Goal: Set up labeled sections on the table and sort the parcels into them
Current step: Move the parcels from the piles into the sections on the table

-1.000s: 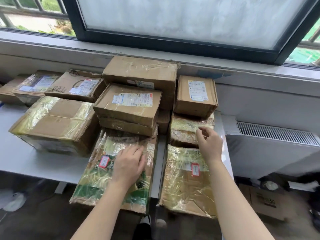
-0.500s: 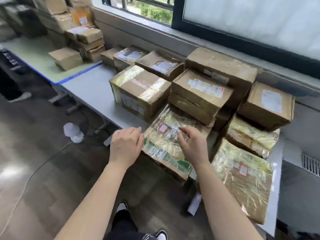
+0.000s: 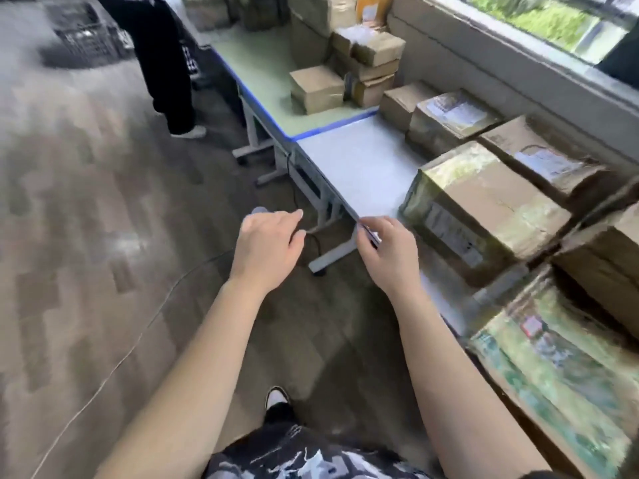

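Cardboard parcels crowd the right side of a grey table (image 3: 363, 167). A large taped box (image 3: 484, 216) stands nearest my hands, and a flat parcel wrapped in green and yellow tape (image 3: 560, 368) lies at the near right. My left hand (image 3: 268, 247) hangs over the floor with loosely curled fingers and holds nothing. My right hand (image 3: 389, 250) hovers at the grey table's front edge, fingers apart, also without anything in it. The picture is blurred by motion.
A green table with a blue edge (image 3: 276, 84) adjoins the grey one on the far side and carries more small boxes (image 3: 316, 89). A person in dark trousers (image 3: 162, 63) stands by it. A cable (image 3: 103, 385) runs across the wooden floor. A window ledge lines the right.
My view has swung left along the tables. Both hands have come off the taped parcels and now hang over the floor and table edge.
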Demonstrator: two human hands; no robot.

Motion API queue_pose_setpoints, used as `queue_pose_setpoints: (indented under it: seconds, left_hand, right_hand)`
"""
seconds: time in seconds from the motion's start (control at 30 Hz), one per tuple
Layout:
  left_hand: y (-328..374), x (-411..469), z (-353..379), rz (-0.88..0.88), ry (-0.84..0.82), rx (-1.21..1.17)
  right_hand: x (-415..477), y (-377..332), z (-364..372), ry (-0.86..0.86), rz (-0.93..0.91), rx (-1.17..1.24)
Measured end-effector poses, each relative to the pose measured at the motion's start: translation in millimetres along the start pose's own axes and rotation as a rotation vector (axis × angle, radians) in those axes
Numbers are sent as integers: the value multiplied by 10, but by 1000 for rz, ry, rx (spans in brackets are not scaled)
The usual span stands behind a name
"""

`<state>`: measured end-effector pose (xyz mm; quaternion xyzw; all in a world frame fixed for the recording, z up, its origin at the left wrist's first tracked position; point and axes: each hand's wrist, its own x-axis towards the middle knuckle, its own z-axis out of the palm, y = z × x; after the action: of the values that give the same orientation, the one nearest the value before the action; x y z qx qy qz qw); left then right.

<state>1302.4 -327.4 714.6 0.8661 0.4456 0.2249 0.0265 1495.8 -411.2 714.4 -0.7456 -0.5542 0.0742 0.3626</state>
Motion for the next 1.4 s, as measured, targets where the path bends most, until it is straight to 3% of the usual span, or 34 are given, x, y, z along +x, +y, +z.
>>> queue_pose_setpoints:
  seconds: [0.33, 0.63, 1.17, 1.4]
  left_hand:
    - [-1488, 529, 23, -192, -37, 13]
    - [-2393, 1647, 211, -240, -39, 36]
    - [-3216, 4084, 716, 9, -1, -28]
    - [-3488, 5286, 885, 268, 12, -141]
  right_hand:
    - [1009, -687, 1192, -159, -29, 41]
    - [2401, -819, 1969, -146, -69, 63]
    - [4456, -760, 2443, 45, 23, -18]
    - [5228, -840, 2556, 336, 154, -46]
